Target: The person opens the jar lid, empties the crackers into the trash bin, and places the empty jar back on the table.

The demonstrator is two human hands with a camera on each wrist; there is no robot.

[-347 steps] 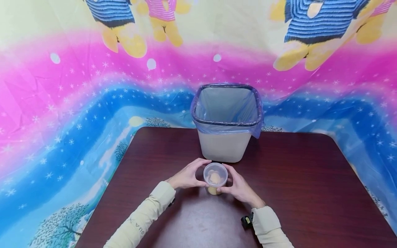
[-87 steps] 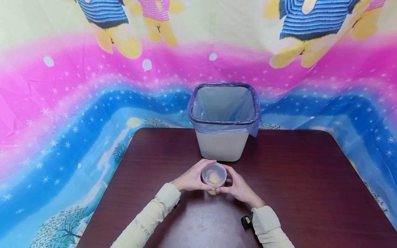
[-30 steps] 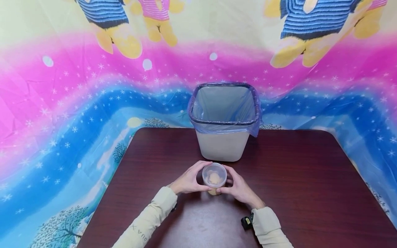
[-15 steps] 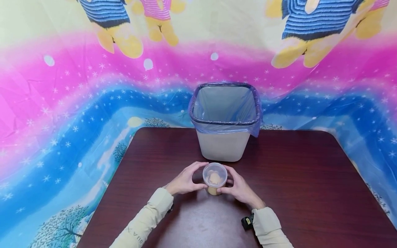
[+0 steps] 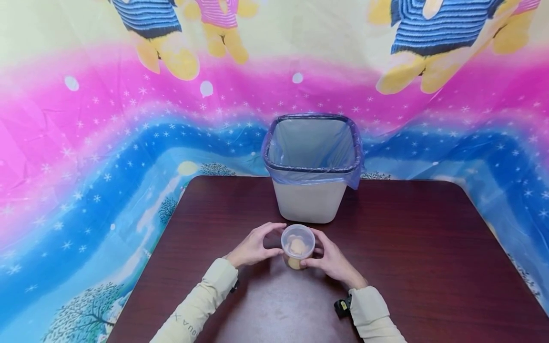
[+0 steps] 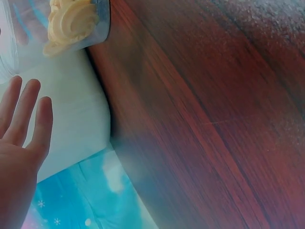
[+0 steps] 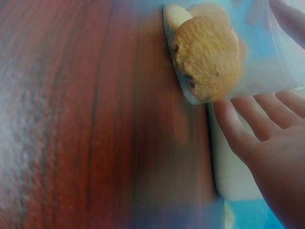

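A clear round plastic tub (image 5: 298,228) with a lid stands upright on the table between both hands, low in the head view. Inside lie several cookies; a browned round cookie (image 7: 209,57) with dark specks shows in the right wrist view, and a pale swirled cookie (image 6: 71,21) in the left wrist view. From the right side my right hand (image 5: 336,263) holds the tub, thumb in front and fingers behind. My left hand (image 5: 252,245) is just left of it, fingers and thumb spread in a C shape, a small gap from the tub's wall.
Right behind the tub stands a white waste bin (image 5: 310,202), lined with a bluish plastic bag (image 5: 309,177). The dark red-brown wooden table (image 5: 411,247) reaches a printed cloth backdrop (image 5: 171,114) at its back and sides.
My left hand has drawn back leftward, its thumb and fingers coming away from the tub. The right hand and the tub have stayed almost where they were.
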